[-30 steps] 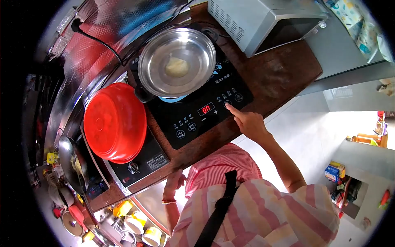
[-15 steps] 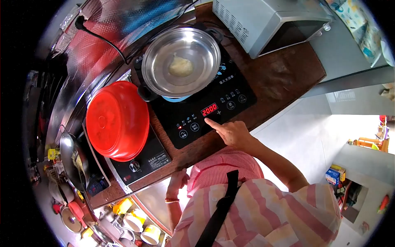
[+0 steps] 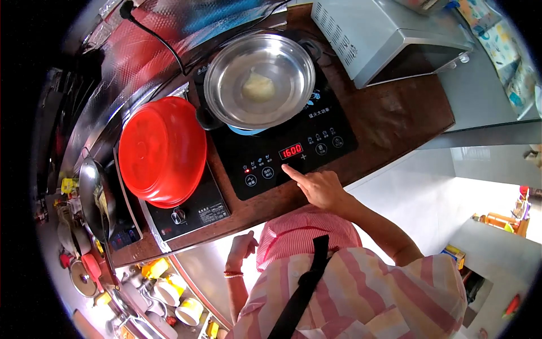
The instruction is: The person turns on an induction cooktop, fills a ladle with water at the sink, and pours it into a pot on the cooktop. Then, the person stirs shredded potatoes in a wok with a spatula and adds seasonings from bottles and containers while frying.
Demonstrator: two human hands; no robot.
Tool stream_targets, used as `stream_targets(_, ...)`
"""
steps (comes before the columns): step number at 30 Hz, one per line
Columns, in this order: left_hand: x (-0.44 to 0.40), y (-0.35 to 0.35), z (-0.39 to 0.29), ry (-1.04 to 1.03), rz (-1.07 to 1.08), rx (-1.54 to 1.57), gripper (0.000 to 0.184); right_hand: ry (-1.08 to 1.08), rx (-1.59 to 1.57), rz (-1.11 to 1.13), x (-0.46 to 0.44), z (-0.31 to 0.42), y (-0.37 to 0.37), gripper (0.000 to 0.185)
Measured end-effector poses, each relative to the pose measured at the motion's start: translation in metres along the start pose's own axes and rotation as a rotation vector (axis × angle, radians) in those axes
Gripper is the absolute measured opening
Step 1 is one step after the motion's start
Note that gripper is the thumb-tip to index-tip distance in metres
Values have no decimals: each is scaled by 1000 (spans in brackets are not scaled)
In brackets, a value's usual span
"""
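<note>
My right hand (image 3: pixel 322 187) points with its index finger stretched out, the fingertip at the touch panel of a black induction cooktop (image 3: pixel 248 186), just below the red display (image 3: pixel 291 151) reading 1600. It holds nothing; its other fingers are curled. On the cooktop sits a shiny steel pot (image 3: pixel 219 93) with black handles. A pale yellowish lump (image 3: pixel 258 86) lies on the pot's bottom; I cannot make out what it is. My left hand (image 3: pixel 243 246) hangs by the counter's front edge, fingers loosely curled, nothing visible in it, a bracelet at the wrist.
An upturned red basin (image 3: pixel 162 151) rests on a second black cooker (image 3: pixel 206 206) at the left. Further left is a wok (image 3: pixel 93 189). A silver microwave (image 3: pixel 389 42) stands at the back right of the brown counter (image 3: pixel 395 118). A black power cable (image 3: pixel 155 34) runs behind.
The display has gone from 2000 to 1600. My right index finger stays by the same spot on the panel. The view has shifted slightly; the pot and lump look unchanged.
</note>
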State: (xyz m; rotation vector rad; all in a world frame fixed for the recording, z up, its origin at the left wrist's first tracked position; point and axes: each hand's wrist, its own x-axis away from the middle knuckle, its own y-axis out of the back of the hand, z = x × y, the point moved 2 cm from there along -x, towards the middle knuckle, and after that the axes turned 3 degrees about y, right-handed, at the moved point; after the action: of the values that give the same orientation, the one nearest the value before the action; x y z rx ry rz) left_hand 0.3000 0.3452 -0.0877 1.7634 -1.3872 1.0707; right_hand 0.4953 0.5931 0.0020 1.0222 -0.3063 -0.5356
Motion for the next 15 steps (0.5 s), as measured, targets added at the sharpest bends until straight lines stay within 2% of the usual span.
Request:
stream_targets(3, 2, -16, 5, 10, -15, 53, 44, 9, -46, -12, 0, 0, 8, 55)
stream_targets(6, 13, -33, 4, 20, -44, 80, 43, 20, -76, 67, 0, -8, 3, 54)
stream_targets(7, 13, -36, 10, -27, -11, 121, 43, 37, -71, 53, 0, -9, 2, 55)
stream_targets(12, 15, -46, 45, 36, -80, 198, 43, 73, -44, 45, -3, -5, 10, 60)
stream_targets(15, 16, -44, 60, 78, -126, 237, 44, 86, -27, 62, 1, -7, 4, 57)
